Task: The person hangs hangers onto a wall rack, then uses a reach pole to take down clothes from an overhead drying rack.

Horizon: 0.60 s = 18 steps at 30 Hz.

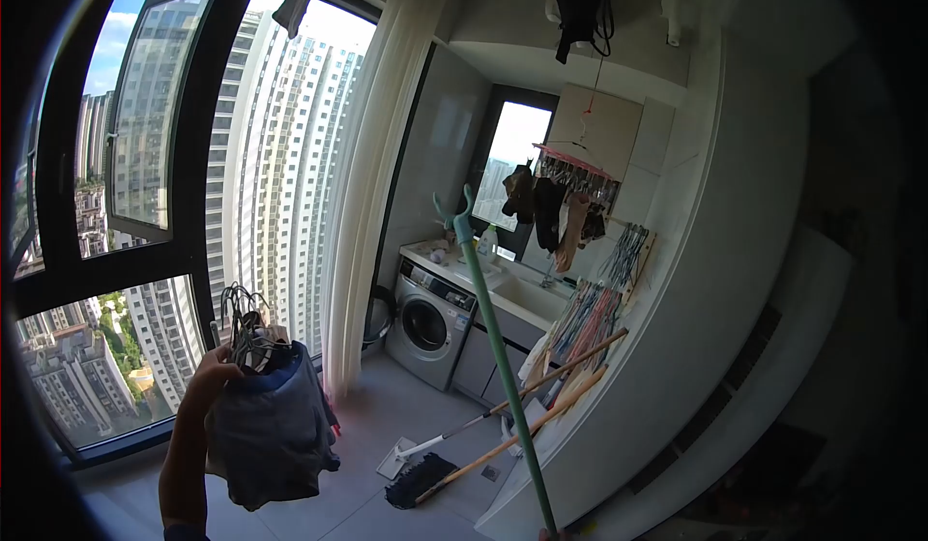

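Hangered clothes (269, 435) dangle by the window (280, 174), left grip (211, 375) clamped on the hangers (253, 346). Hooks look tangled, so one could snag and drop. Green pole (504, 367) tilts alongside; right grip (553, 535) barely shows, can't tell its hold. Careless swing might knock the dark mop (420, 481).

Matt cloth is shown in the clothes (271, 435), smooth plastic-looking material in the pole (498, 348), wood in the mop handle (476, 461), glossy glass in the washer door (424, 322).

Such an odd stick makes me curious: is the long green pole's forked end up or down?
Up: the teal, two-pronged tip shows at the top of the long, slanting green pole, prongs upward.
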### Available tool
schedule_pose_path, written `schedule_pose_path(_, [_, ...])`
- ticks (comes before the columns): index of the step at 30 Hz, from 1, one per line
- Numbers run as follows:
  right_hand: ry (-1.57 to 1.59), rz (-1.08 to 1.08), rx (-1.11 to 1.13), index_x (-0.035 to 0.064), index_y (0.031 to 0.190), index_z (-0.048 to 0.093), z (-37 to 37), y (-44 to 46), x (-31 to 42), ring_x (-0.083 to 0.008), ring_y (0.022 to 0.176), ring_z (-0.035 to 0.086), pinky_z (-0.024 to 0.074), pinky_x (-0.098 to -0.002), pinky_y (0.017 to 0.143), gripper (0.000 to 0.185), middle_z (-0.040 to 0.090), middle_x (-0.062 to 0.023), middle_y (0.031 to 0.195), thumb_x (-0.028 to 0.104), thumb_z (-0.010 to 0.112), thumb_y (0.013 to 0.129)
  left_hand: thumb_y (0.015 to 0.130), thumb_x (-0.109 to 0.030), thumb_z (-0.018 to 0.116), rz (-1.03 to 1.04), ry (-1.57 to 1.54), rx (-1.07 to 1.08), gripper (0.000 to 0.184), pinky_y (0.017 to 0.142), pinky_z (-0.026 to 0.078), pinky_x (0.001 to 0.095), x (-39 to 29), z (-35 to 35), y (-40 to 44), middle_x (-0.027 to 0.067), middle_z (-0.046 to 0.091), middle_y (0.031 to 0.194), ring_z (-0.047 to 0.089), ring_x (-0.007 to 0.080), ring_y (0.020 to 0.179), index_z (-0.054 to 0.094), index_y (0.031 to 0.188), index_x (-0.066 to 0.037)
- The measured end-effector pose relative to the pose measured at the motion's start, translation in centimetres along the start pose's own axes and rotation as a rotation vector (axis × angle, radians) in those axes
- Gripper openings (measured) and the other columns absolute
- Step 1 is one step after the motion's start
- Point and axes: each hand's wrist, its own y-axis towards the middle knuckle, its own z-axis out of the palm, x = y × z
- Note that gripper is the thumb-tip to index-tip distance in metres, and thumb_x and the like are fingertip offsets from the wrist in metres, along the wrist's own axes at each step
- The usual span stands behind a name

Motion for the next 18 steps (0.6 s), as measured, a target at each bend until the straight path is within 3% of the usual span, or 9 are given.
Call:
schedule_pose_path(3, [0.265, -0.246, -0.252, 0.0028, 0.088, 0.062, -7.7, 10.6, 17.6, -0.0296, 0.053, 0.055, 0.0430, -0.0385, 0.048, 0.027, 0.059, -0.0130, 0.062, 0.028, 0.055, 0.094, 0.057, -0.008, 0.063, 0.024, 0.083, -0.055, 0.035, 0.069, 0.049, 0.0271, 0.4, 0.7, -2.7, 0.0077, 0.064, 0.083, 0.061, 0.0168, 0.071, 0.065, 0.090, 0.005])
schedule_pose_path(4, [0.479, -0.125, -0.254, -0.0029, 0.082, 0.057, -11.2, 13.1, 24.7, -0.0134, 0.055, 0.044, 0.0353, -0.0359, 0.049, 0.025, 0.049, -0.0070, 0.062, 0.021, 0.054, 0.091, 0.056, -0.008, 0.064, -0.017, 0.095, -0.084, 0.035, 0.069, 0.050, 0.0273, 0.2, 1.1, -3.7, 0.0075, 0.065, 0.083, 0.062, 0.0169, 0.072, 0.066, 0.089, 0.004])
schedule_pose_path(5, [0.403, -0.286, -0.284, -0.0035, 0.102, 0.056, -11.5, 16.2, 25.7, -0.0154, 0.059, 0.048, 0.0391, -0.0360, 0.052, 0.027, 0.052, -0.0083, 0.071, 0.020, 0.045, 0.098, 0.054, -0.009, 0.065, -0.058, 0.106, -0.112, 0.036, 0.069, 0.050, 0.0276, 0.0, 1.5, -4.7, 0.0074, 0.066, 0.084, 0.062, 0.0171, 0.072, 0.067, 0.087, 0.003])
schedule_pose_path(6, [0.461, -0.283, -0.312, -0.0032, 0.102, 0.056, -12.4, 18.8, 27.9, -0.0128, 0.056, 0.044, 0.0367, -0.0322, 0.049, 0.025, 0.049, -0.0047, 0.068, 0.018, 0.044, 0.098, 0.055, -0.010, 0.065, -0.081, 0.096, -0.127, 0.036, 0.068, 0.050, 0.0276, 0.4, 1.6, -5.5, 0.0073, 0.066, 0.084, 0.062, 0.0170, 0.072, 0.067, 0.088, 0.003])
schedule_pose_path(8, [0.606, -0.245, -0.319, -0.0074, 0.104, 0.056, -14.4, 23.8, 32.0, -0.0241, 0.063, 0.055, 0.0440, -0.0357, 0.057, 0.028, 0.055, -0.0135, 0.073, 0.018, 0.045, 0.098, 0.056, -0.011, 0.065, -0.109, 0.082, -0.139, 0.035, 0.068, 0.049, 0.0278, 2.0, 1.5, -7.1, 0.0072, 0.066, 0.083, 0.062, 0.0168, 0.072, 0.067, 0.089, 0.002])
schedule_pose_path(10, [0.652, -0.307, -0.400, -0.0079, 0.108, 0.055, -16.5, 29.0, 35.7, -0.0243, 0.063, 0.055, 0.0445, -0.0352, 0.058, 0.030, 0.056, -0.0133, 0.073, 0.018, 0.042, 0.100, 0.058, -0.012, 0.065, -0.143, 0.072, -0.154, 0.035, 0.068, 0.049, 0.0279, 3.9, 1.6, -8.9, 0.0070, 0.066, 0.083, 0.061, 0.0167, 0.072, 0.067, 0.090, 0.002])
schedule_pose_path(12, [0.605, -0.337, -0.420, -0.0073, 0.106, 0.055, -19.5, 33.4, 39.3, -0.0226, 0.063, 0.054, 0.0450, -0.0353, 0.059, 0.032, 0.054, -0.0129, 0.072, 0.021, 0.041, 0.101, 0.059, -0.013, 0.065, -0.176, 0.071, -0.170, 0.035, 0.067, 0.049, 0.0281, 5.8, 1.4, -11.0, 0.0068, 0.066, 0.083, 0.061, 0.0165, 0.072, 0.067, 0.091, 0.001])
schedule_pose_path(14, [0.597, -0.498, -0.607, 0.0008, 0.101, 0.056, -20.8, 39.5, 41.4, -0.0041, 0.051, 0.036, 0.0296, -0.0225, 0.042, 0.031, 0.041, 0.0027, 0.065, 0.027, 0.040, 0.103, 0.060, -0.014, 0.066, -0.213, 0.074, -0.194, 0.035, 0.067, 0.048, 0.0282, 7.5, 0.8, -13.1, 0.0067, 0.065, 0.083, 0.060, 0.0164, 0.071, 0.067, 0.092, 0.000])
schedule_pose_path(18, [0.761, -0.399, -0.402, 0.0021, 0.102, 0.057, -26.2, 44.5, 47.8, -0.0053, 0.043, 0.035, 0.0287, -0.0232, 0.036, 0.030, 0.040, 0.0029, 0.059, 0.029, 0.044, 0.102, 0.063, -0.016, 0.066, -0.287, 0.111, -0.239, 0.035, 0.066, 0.047, 0.0285, 10.5, -0.6, -17.4, 0.0064, 0.065, 0.083, 0.060, 0.0161, 0.071, 0.067, 0.095, -0.001])
